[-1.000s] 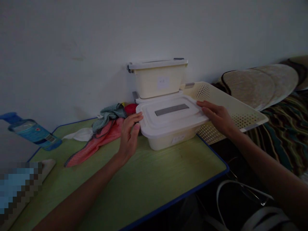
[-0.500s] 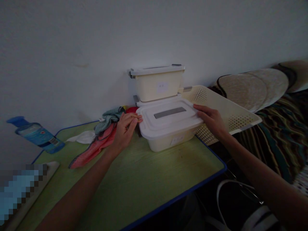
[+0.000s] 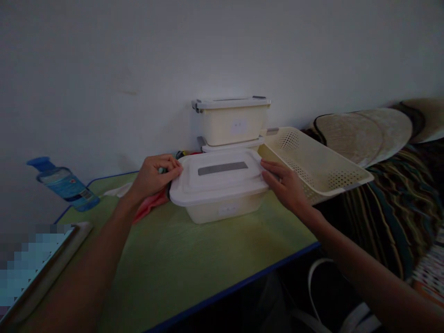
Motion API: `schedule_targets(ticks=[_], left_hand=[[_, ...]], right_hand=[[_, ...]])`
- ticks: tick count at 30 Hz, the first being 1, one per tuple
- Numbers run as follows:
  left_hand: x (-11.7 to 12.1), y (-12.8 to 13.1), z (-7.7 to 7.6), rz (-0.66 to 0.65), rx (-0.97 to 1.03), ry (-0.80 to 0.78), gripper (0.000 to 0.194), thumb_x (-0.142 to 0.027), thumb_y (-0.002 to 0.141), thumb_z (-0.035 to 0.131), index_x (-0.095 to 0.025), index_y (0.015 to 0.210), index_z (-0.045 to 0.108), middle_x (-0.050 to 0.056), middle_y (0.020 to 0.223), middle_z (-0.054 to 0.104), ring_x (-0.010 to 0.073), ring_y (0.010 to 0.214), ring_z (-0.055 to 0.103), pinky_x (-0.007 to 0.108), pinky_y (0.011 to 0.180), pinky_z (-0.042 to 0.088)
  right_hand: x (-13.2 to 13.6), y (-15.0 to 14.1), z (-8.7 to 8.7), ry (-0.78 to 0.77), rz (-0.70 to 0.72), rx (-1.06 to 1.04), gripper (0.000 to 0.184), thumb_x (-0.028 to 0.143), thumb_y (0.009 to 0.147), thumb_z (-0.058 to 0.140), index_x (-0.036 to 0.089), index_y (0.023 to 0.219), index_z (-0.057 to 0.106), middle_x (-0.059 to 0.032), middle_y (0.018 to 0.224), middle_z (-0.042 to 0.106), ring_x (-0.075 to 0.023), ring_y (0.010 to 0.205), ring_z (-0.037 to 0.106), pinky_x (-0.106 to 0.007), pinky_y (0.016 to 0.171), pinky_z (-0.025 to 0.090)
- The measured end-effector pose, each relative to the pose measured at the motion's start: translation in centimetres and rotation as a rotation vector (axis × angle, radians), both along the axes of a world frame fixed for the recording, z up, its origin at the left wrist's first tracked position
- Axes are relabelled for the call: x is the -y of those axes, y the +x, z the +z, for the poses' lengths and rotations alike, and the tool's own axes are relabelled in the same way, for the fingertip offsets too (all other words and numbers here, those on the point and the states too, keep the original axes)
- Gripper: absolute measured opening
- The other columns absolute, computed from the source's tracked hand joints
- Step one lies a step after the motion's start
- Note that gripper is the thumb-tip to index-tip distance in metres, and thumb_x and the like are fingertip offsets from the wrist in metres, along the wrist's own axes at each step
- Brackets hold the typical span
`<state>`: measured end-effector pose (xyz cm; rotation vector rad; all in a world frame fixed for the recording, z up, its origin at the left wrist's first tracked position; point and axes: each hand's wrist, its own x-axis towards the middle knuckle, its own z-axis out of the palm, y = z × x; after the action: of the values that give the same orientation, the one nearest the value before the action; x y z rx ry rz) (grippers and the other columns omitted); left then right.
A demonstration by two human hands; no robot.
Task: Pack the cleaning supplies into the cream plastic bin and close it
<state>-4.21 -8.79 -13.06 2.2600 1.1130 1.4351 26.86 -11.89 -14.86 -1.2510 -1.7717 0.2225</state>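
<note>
A cream storage box (image 3: 204, 213) with a white lid (image 3: 183, 185) stands on the green table (image 3: 166, 268). The lid has a grey strip on top and lies over the box; a small label is on the front wall. My left hand (image 3: 152, 178) is closed at the lid's left edge, its fingers curled and the thumb against the rim. At the opposite edge, my right hand (image 3: 286, 187) grips the rim, thumb along the side. Pink and teal cloths (image 3: 151, 206) lie partly hidden behind my left hand.
Behind stand another lidded box (image 3: 222, 127) and, beneath it, a further white lid. A cream perforated basket (image 3: 322, 171) sits to the right, beside a striped sofa (image 3: 378, 208). At left are a blue bottle (image 3: 69, 187) and a pixelated tablet-like object (image 3: 48, 273).
The lidded box has shifted left and slightly nearer, away from the stacked boxes, with both hands moving along at its edges. The view has turned slightly.
</note>
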Motion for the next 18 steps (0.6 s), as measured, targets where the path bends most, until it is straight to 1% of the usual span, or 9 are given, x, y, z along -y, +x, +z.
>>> schedule_targets(ticks=[3, 5, 7, 8, 9, 11, 13, 16, 18], left_hand=[[0.5, -1.3, 0.9, 0.029, -0.056, -0.089, 0.029, -0.04, 0.062, 0.064, -0.021, 0.041, 0.057, 0.005, 0.057, 0.059, 0.0209, 0.067, 0.059, 0.036, 0.065, 0.047], [0.9, -1.8, 1.0, 0.124, -0.064, -0.149, 0.027, -0.043, 0.06, 0.065, -0.021, 0.045, 0.06, 0.006, 0.063, 0.063, 0.0227, 0.07, 0.06, 0.042, 0.072, 0.047], [1.3, -1.9, 0.7, 0.242, 0.014, -0.196, 0.02, -0.04, 0.058, 0.067, -0.02, 0.059, 0.066, 0.007, 0.075, 0.066, 0.0237, 0.077, 0.061, 0.045, 0.081, 0.045], [1.4, -1.9, 0.5, 0.279, 0.099, -0.219, 0.022, -0.037, 0.057, 0.069, -0.019, 0.069, 0.068, 0.008, 0.082, 0.067, 0.0242, 0.082, 0.061, 0.046, 0.084, 0.045], [1.5, -1.7, 0.1, 0.302, 0.205, -0.25, 0.028, -0.034, 0.056, 0.071, -0.019, 0.079, 0.068, 0.009, 0.09, 0.066, 0.0247, 0.089, 0.06, 0.045, 0.086, 0.044], [1.6, -1.2, -0.6, 0.318, 0.418, -0.344, 0.045, -0.028, 0.054, 0.072, -0.018, 0.097, 0.064, 0.012, 0.105, 0.063, 0.0255, 0.101, 0.057, 0.042, 0.087, 0.045], [1.5, -0.5, -1.2, 0.328, 0.539, -0.458, 0.059, -0.023, 0.053, 0.073, -0.018, 0.11, 0.058, 0.014, 0.118, 0.057, 0.0261, 0.105, 0.056, 0.038, 0.083, 0.048], [1.4, 0.5, -1.6, 0.298, 0.591, -0.603, 0.068, -0.019, 0.055, 0.071, -0.02, 0.12, 0.051, 0.015, 0.125, 0.051, 0.0253, 0.095, 0.061, 0.032, 0.067, 0.053], [1.2, 0.8, -1.7, 0.278, 0.606, -0.64, 0.067, -0.017, 0.058, 0.068, -0.022, 0.122, 0.049, 0.015, 0.123, 0.053, 0.0227, 0.084, 0.064, 0.029, 0.058, 0.053]], right_hand=[[0.8, -1.2, 0.7, -0.008, 0.006, 0.086, 0.031, 0.035, 0.078, 0.049, 0.02, 0.096, 0.068, -0.0086, 0.115, 0.06, -0.0305, 0.108, 0.055, -0.05, 0.095, 0.039], [0.8, -1.0, 1.4, -0.042, 0.049, 0.111, 0.028, 0.036, 0.076, 0.052, 0.02, 0.091, 0.07, -0.009, 0.112, 0.062, -0.0318, 0.105, 0.056, -0.051, 0.094, 0.04], [0.0, -0.3, 2.0, -0.105, 0.112, 0.074, 0.023, 0.035, 0.072, 0.057, 0.022, 0.085, 0.071, -0.0074, 0.103, 0.066, -0.0311, 0.1, 0.059, -0.052, 0.093, 0.04], [-0.6, 0.2, 2.2, -0.145, 0.134, 0.023, 0.022, 0.035, 0.071, 0.058, 0.022, 0.085, 0.071, -0.0066, 0.099, 0.068, -0.0299, 0.098, 0.06, -0.051, 0.093, 0.04], [-1.4, 0.6, 2.3, -0.168, 0.141, -0.061, 0.023, 0.035, 0.069, 0.061, 0.022, 0.086, 0.07, -0.006, 0.098, 0.068, -0.029, 0.098, 0.06, -0.051, 0.094, 0.04], [-3.3, 1.0, 2.0, -0.198, 0.17, -0.326, 0.028, 0.034, 0.066, 0.064, 0.022, 0.091, 0.068, -0.0057, 0.103, 0.067, -0.0266, 0.101, 0.059, -0.047, 0.095, 0.04], [-5.3, 0.9, 1.3, -0.284, 0.23, -0.596, 0.03, 0.032, 0.066, 0.061, 0.022, 0.094, 0.064, -0.0053, 0.111, 0.063, -0.0244, 0.102, 0.059, -0.045, 0.092, 0.043], [-7.4, -0.4, 0.1, -0.396, 0.334, -0.776, 0.034, 0.03, 0.066, 0.058, 0.023, 0.099, 0.06, -0.004, 0.115, 0.061, -0.0221, 0.105, 0.057, -0.041, 0.091, 0.045], [-8.2, -1.2, -0.6, -0.434, 0.394, -0.785, 0.037, 0.033, 0.067, 0.055, 0.021, 0.102, 0.058, -0.0053, 0.114, 0.062, -0.0224, 0.103, 0.059, -0.04, 0.088, 0.047]])
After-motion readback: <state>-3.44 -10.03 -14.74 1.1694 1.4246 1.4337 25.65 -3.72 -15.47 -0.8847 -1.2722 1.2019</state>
